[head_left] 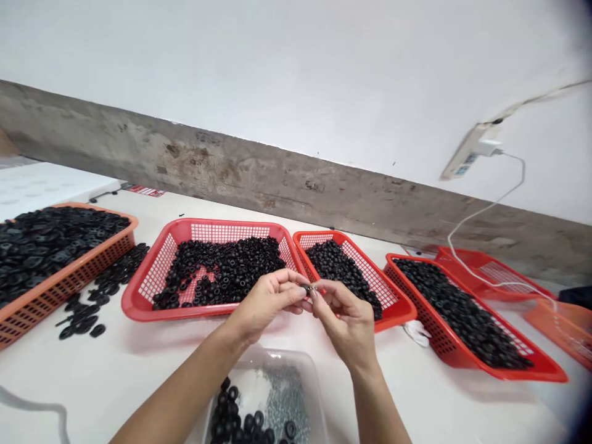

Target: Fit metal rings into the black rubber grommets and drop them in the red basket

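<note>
My left hand (274, 301) pinches a small dark piece (306, 287), mostly hidden by the fingertips. Against it, my right hand (348, 317) is closed with thumb and forefinger on a tiny shiny metal piece (313, 288), too small to make out its kind. Both hands meet above the front rim of a red basket (148, 313) holding black rings (240, 265). Below my wrists stands a clear plastic box (314, 370). Black rings (250, 425) lie in its left and front part, and many tiny silvery pieces (287, 394) fill its right side.
Right of centre stand a red basket (402, 311) and another red basket (550, 372), both with black parts. An orange basket (129, 233) at left holds flat black pieces; loose black pieces (86, 317) lie beside it. A white cable (456, 237) hangs from a power strip (465, 154).
</note>
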